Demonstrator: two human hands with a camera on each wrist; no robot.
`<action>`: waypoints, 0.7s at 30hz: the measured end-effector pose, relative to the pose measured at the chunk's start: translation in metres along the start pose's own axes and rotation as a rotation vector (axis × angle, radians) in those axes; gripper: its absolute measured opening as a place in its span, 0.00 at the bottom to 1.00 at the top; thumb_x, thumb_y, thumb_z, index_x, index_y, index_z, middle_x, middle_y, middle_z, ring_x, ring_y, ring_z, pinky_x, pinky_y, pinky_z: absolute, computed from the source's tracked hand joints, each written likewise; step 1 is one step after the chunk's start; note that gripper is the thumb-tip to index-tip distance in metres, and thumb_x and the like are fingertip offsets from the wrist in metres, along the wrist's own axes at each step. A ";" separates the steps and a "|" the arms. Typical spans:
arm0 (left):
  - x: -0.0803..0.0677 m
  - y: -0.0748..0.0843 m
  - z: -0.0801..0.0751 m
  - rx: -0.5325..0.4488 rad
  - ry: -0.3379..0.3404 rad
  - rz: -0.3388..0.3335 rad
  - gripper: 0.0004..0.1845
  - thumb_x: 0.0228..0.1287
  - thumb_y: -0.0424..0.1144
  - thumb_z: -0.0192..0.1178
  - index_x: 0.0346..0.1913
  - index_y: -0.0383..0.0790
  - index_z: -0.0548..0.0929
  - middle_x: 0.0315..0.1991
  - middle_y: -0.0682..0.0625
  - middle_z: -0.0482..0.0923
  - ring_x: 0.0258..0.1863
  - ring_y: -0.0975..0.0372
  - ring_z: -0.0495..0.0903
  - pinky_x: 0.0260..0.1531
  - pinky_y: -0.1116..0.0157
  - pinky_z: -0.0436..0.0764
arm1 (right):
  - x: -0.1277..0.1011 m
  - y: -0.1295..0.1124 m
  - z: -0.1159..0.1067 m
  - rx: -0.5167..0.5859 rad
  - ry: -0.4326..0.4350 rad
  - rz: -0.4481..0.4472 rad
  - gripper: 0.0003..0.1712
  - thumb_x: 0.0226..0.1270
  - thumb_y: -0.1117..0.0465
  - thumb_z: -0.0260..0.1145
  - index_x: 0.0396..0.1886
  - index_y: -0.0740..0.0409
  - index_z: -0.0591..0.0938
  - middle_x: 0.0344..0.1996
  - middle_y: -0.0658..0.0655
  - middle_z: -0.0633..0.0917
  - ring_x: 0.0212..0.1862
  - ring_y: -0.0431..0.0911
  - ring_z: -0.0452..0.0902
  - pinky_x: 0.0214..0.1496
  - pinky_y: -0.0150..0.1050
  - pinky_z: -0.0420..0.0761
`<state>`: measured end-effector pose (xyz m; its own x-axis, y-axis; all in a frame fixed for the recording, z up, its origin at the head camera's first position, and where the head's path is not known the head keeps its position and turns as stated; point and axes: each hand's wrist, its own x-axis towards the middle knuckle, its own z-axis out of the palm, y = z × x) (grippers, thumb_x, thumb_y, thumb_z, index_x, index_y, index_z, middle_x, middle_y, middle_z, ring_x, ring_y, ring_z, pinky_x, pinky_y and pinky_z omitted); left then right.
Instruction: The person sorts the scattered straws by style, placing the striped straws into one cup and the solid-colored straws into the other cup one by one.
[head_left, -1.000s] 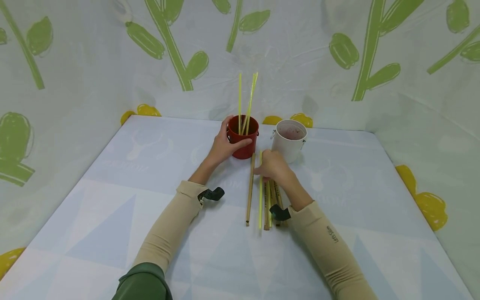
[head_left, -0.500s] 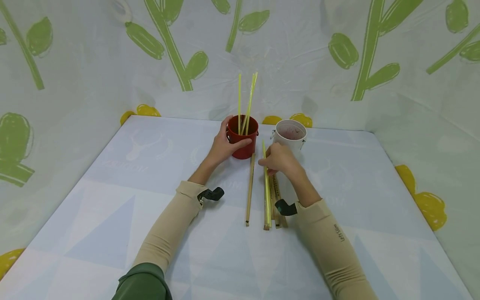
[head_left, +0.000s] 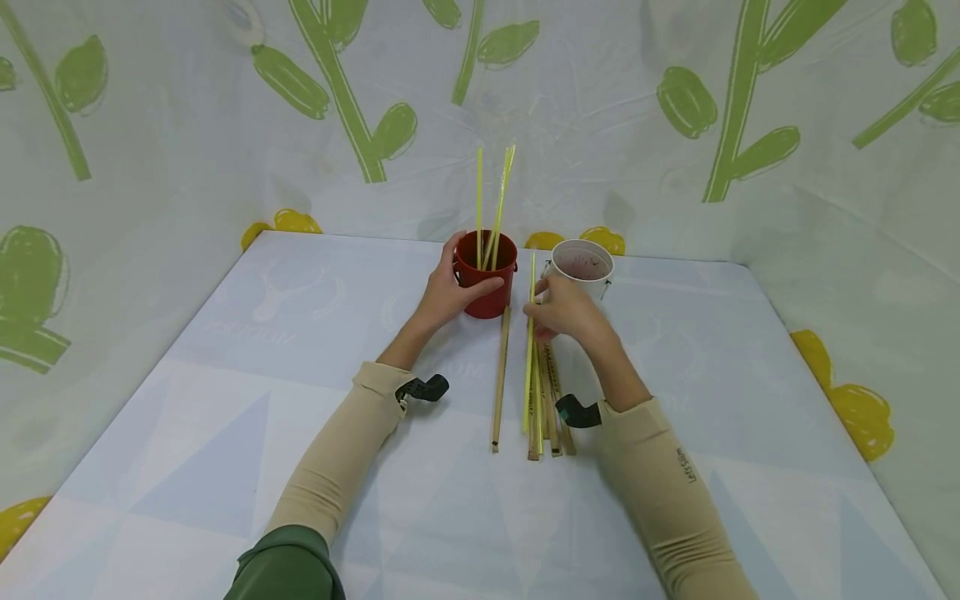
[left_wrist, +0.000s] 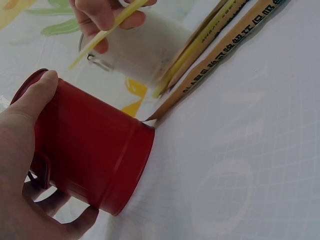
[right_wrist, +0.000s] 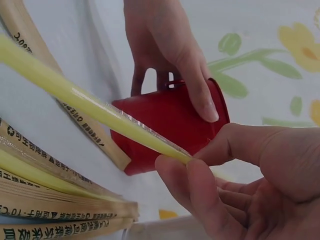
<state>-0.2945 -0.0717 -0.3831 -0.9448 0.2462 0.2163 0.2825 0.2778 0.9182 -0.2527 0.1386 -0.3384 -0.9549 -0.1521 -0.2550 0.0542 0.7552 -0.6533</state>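
My left hand (head_left: 447, 292) grips the upright red bucket (head_left: 487, 307), thumb across its near side near the rim, as the left wrist view also shows. Several yellow straws (head_left: 480, 200) stand in that bucket and lean slightly apart. Between thumb and fingertips, my right hand (head_left: 564, 310) pinches another yellow straw (right_wrist: 100, 110), lengthwise above the table, its far end beside the white bucket (left_wrist: 130, 45). Under this hand lies a bundle of brown paper-wrapped straws (head_left: 553, 387) with yellow straws among them; the hand hides its far ends. One separate paper-wrapped straw (head_left: 500, 383) points at the red bucket's base.
The white bucket stands right of the red one, partly behind my right hand. A pale blue and white patterned cloth (head_left: 225, 333) covers the table. Behind it rises a wall sheet (head_left: 570, 100) printed with green leaves. Black wrist cameras (head_left: 423, 388) sit on both sleeves.
My right hand has drawn one yellow straw up from the bundle and carried it forward and slightly right. The left hand and red bucket have stayed in place.
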 end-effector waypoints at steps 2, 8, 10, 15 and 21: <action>-0.006 0.011 -0.001 0.007 -0.005 -0.002 0.48 0.61 0.42 0.67 0.77 0.44 0.48 0.72 0.41 0.61 0.70 0.49 0.65 0.67 0.49 0.71 | -0.001 0.000 -0.002 -0.003 0.010 -0.021 0.28 0.70 0.57 0.61 0.65 0.62 0.68 0.39 0.63 0.86 0.29 0.46 0.87 0.40 0.39 0.87; -0.007 0.013 -0.001 0.012 -0.010 -0.001 0.47 0.61 0.43 0.67 0.76 0.47 0.48 0.72 0.41 0.61 0.70 0.49 0.65 0.67 0.50 0.72 | -0.002 0.001 -0.006 0.028 0.034 -0.071 0.28 0.68 0.59 0.61 0.65 0.62 0.67 0.40 0.64 0.86 0.30 0.47 0.86 0.38 0.39 0.87; -0.006 0.012 -0.001 0.013 -0.010 0.001 0.48 0.61 0.43 0.67 0.76 0.47 0.48 0.72 0.41 0.61 0.70 0.49 0.65 0.67 0.50 0.72 | -0.003 0.001 -0.007 0.047 0.039 -0.082 0.29 0.67 0.60 0.61 0.66 0.62 0.67 0.40 0.64 0.87 0.31 0.49 0.87 0.39 0.39 0.87; 0.002 -0.001 0.001 0.008 0.001 -0.003 0.49 0.60 0.43 0.68 0.77 0.51 0.48 0.72 0.43 0.62 0.70 0.50 0.65 0.67 0.49 0.71 | -0.004 -0.001 -0.009 0.069 0.054 -0.104 0.32 0.65 0.62 0.61 0.68 0.62 0.65 0.42 0.64 0.87 0.35 0.54 0.87 0.38 0.40 0.88; 0.013 -0.025 0.005 0.006 0.024 0.014 0.50 0.58 0.49 0.70 0.76 0.56 0.48 0.72 0.50 0.63 0.69 0.55 0.66 0.66 0.51 0.72 | -0.004 0.000 -0.010 0.064 0.082 -0.118 0.31 0.67 0.62 0.60 0.69 0.64 0.68 0.45 0.65 0.87 0.34 0.50 0.88 0.37 0.40 0.87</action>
<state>-0.3132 -0.0712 -0.4051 -0.9445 0.2275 0.2370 0.2966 0.2803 0.9130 -0.2523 0.1454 -0.3298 -0.9762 -0.1829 -0.1162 -0.0440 0.6923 -0.7203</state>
